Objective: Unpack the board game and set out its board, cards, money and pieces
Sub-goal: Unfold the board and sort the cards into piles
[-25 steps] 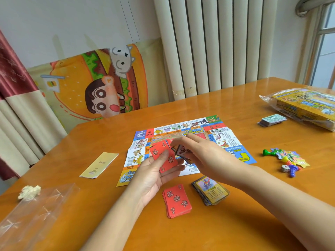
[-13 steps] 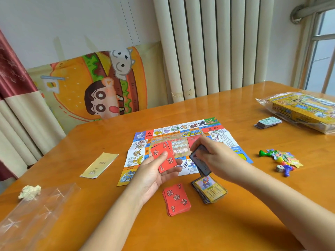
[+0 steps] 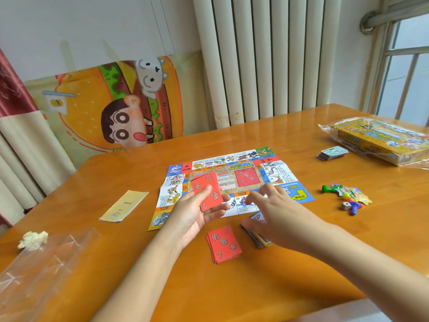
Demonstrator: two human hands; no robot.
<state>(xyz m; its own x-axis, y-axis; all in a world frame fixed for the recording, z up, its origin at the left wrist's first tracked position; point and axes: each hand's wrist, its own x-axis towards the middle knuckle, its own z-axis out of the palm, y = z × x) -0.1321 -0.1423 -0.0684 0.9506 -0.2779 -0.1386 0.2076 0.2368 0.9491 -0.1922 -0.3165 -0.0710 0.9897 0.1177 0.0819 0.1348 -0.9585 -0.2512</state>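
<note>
You are gripping a small fan of red cards (image 3: 206, 191) in your left hand (image 3: 195, 217), thumb pressing on top, over the near edge of the board (image 3: 271, 170); the board is lying flat in the middle of the table (image 3: 243, 287); your right hand (image 3: 281, 214) is reaching over the stack of picture cards (image 3: 254, 237) just near of the board, fingers spread and relaxed, gripping nothing; a red card pile (image 3: 224, 244) is sitting just left of that stack; the money (image 3: 332, 153) is lying far right, beside the wrapped box (image 3: 380, 140); the pieces (image 3: 348, 194) and a die (image 3: 346, 206) are lying right of the board; a yellow leaflet (image 3: 124, 205) is lying to its left.
</note>
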